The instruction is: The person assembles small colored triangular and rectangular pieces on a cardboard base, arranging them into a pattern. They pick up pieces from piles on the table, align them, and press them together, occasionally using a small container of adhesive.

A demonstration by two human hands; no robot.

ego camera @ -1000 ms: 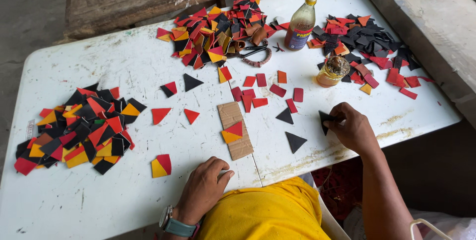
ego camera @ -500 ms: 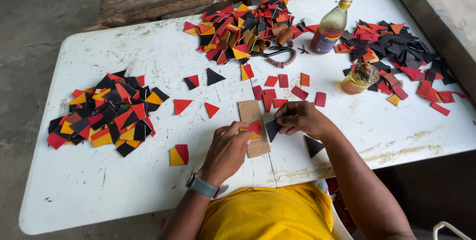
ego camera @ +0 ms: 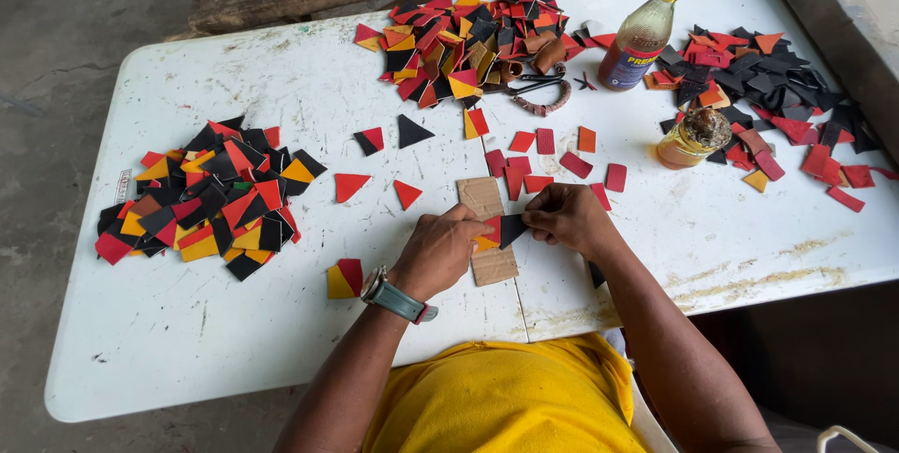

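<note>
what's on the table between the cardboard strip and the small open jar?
Head view: between the cardboard strip and the small jar lie loose red rectangular pieces on the white table, plus one orange piece.

Glass bottle and small jar among coloured scrap heaps

two hands, one bottle, one jar.

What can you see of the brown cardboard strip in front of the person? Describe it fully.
The cardboard strip is a flat, brown, roughly rectangular piece lying lengthwise on the white table. Its middle is covered by the left hand and right hand, which press red, yellow and black pieces on it. Both ends show bare.
</note>
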